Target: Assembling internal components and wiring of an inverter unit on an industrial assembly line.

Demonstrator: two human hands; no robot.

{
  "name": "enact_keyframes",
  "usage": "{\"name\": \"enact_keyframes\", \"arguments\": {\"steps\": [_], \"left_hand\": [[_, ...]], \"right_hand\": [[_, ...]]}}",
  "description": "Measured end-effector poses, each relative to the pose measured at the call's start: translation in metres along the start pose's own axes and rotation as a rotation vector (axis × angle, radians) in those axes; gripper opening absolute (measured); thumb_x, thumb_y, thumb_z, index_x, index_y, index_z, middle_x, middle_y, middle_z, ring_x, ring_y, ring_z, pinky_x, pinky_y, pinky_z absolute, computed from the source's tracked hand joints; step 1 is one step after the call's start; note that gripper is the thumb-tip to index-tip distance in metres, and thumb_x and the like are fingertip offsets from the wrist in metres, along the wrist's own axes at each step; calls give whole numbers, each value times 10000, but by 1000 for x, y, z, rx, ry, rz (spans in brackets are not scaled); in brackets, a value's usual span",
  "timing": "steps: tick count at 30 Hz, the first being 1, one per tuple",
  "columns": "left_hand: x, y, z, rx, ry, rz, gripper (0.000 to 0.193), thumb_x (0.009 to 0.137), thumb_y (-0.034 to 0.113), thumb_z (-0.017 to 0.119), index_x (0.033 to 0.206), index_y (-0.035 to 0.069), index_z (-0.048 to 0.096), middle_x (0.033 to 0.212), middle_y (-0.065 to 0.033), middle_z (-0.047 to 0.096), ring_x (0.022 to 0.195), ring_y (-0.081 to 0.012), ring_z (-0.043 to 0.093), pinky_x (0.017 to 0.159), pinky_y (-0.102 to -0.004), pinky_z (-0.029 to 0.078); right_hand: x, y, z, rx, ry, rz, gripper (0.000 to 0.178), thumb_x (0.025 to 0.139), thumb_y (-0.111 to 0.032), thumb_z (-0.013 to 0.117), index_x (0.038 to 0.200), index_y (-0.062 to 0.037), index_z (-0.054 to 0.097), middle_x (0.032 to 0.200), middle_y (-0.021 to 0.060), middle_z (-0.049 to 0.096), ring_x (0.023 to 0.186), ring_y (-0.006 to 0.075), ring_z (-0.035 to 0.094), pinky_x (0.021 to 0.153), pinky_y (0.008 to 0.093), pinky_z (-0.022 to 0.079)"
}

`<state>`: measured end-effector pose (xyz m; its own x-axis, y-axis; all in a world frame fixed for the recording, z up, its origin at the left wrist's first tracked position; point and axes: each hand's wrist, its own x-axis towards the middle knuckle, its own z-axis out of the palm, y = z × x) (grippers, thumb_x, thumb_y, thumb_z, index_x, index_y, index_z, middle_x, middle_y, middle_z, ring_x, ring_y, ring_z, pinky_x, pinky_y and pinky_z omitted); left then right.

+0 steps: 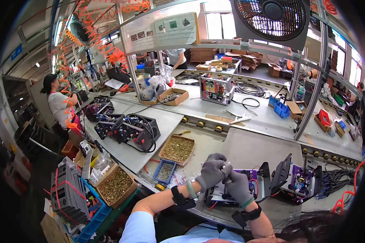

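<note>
Hiding most of the circuit board (247, 178), both gloved hands, left hand (212, 172) and right hand (238, 187), grip closed on a small, indistinct part.

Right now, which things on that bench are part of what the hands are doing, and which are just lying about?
In hand:
- left hand and right hand, gloved, gripping a small tool between them
- open electronics unit with purple circuit board under them

Lying about:
- cardboard box of screws
- small blue bin
- black units further left
- second opened unit to the right

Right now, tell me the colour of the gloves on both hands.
Grey, on the left hand and right hand; the head view shows it.
</note>
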<state>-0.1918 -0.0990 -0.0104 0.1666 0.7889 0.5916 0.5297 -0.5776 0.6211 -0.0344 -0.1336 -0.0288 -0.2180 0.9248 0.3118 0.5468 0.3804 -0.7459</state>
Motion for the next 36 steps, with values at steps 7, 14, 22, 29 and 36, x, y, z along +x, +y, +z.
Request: {"name": "enact_keyframes", "arguments": {"steps": [7, 14, 22, 29, 36], "left_hand": [[4, 32, -50, 199, -183, 155, 317, 867, 317, 697, 784, 11, 675, 946, -150, 664, 937, -329, 632, 821, -407, 509], [4, 39, -78, -247, -443, 78, 288, 905, 139, 682, 1179, 54, 656, 1012, -137, 647, 875, -280, 666, 794, -348, 537], [-8, 36, -60, -117, -274, 132, 165, 844, 90, 725, 1008, 71, 717, 883, -114, 650, 751, -269, 669, 669, -340, 546], [-20, 40, -60, 249, -34, 307, 130, 790, 124, 774, 904, 83, 728, 775, -88, 636, 655, -264, 638, 557, -347, 504], [-20, 8, -62, -243, -211, -439, 270, 893, 187, 722, 1090, 5, 690, 821, -102, 670, 714, -154, 646, 625, -314, 506]], "right_hand": [[-5, -17, 7, 211, 100, -66, 70, 916, -74, 640, 889, -11, 654, 700, 84, 650, 625, 131, 590, 589, 290, 472], [-4, -20, 6, 252, -18, -149, 102, 890, -112, 642, 941, -27, 666, 784, 207, 633, 705, 377, 644, 609, 399, 499], [-15, -25, -10, 220, 1, -76, 96, 857, -89, 666, 924, -21, 681, 753, 177, 649, 679, 291, 669, 598, 380, 503], [-15, -28, -4, 156, 152, -154, 110, 795, -68, 715, 899, -35, 697, 716, 144, 608, 615, 295, 606, 556, 385, 464], [7, -28, -2, -291, 255, -336, 92, 684, -105, 700, 772, -118, 677, 712, 91, 611, 656, 313, 624, 587, 432, 492]]}}
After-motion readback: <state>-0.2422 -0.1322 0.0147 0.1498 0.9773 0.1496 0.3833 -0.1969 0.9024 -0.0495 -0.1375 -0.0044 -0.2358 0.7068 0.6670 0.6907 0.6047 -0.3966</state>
